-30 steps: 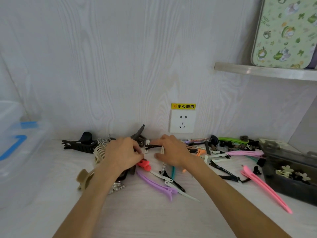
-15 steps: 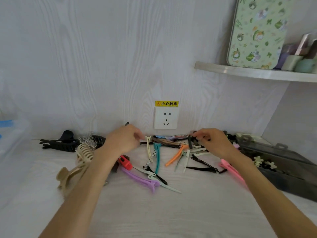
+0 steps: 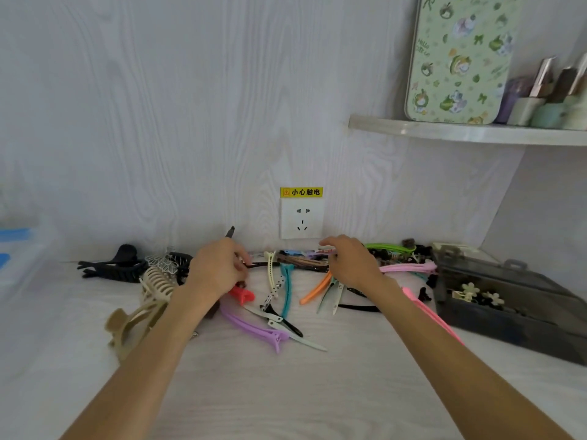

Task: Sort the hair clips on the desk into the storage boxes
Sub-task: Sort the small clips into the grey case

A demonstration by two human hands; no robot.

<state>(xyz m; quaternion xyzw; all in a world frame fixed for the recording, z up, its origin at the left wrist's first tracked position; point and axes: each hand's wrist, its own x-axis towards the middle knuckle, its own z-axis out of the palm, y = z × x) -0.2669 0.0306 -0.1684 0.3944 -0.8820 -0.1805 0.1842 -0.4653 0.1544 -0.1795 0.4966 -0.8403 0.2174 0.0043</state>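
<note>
Reaching over the white desk (image 3: 286,392) with both hands, right into the pile of hair clips (image 3: 286,290) by the wall. Left hand (image 3: 216,271) curled, fingers pinching a thin black clip (image 3: 259,265) near its end. Right hand (image 3: 349,265) hanging just over the clips, fingers bent and a little apart, holding nothing. Long clips lying flat between the arms: purple (image 3: 254,328), teal (image 3: 286,290), orange (image 3: 316,289), with a pink one (image 3: 432,315) beside the right arm. Big beige claw clip (image 3: 139,312) and black claw clip (image 3: 111,268) off to the left. Dark see-through box (image 3: 514,328) on the right, open on top, with small flower clips (image 3: 476,295) inside. Clear box with blue bits (image 3: 19,252) at the far left, too blurry to tell what's inside.
</note>
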